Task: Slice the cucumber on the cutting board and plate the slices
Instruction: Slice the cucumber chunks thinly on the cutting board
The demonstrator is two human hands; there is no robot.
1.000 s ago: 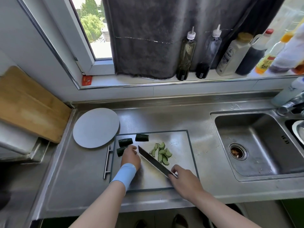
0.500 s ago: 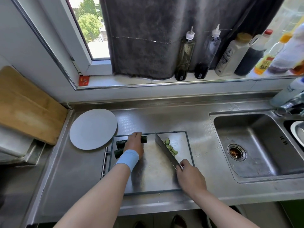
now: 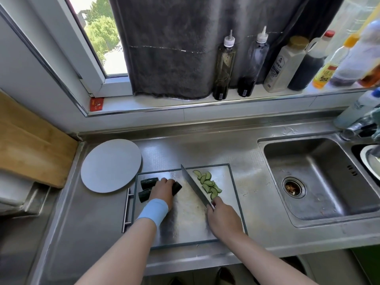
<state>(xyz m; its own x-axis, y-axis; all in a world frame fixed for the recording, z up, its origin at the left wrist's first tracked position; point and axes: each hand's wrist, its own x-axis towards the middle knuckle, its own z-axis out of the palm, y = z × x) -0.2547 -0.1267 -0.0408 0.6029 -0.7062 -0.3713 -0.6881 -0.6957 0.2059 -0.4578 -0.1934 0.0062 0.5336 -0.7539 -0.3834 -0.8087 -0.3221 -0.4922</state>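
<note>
Pinning a cucumber piece (image 3: 177,188) to the board (image 3: 185,223) under my curled left grip (image 3: 163,189), I clamp my right grip (image 3: 223,218) round the knife (image 3: 194,185), its blade just right of the left grip. Slices (image 3: 207,184) lie right of the blade. The rounded piece could roll and draw my fingers under the edge.

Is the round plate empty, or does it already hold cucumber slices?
Empty. The plate shows only bare grey surface; the slices lie on the cutting board.

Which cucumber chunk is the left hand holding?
The chunk nearest the knife, its end poking out right of the left hand. The other two lie on the hand's far side, towards the plate.
</note>
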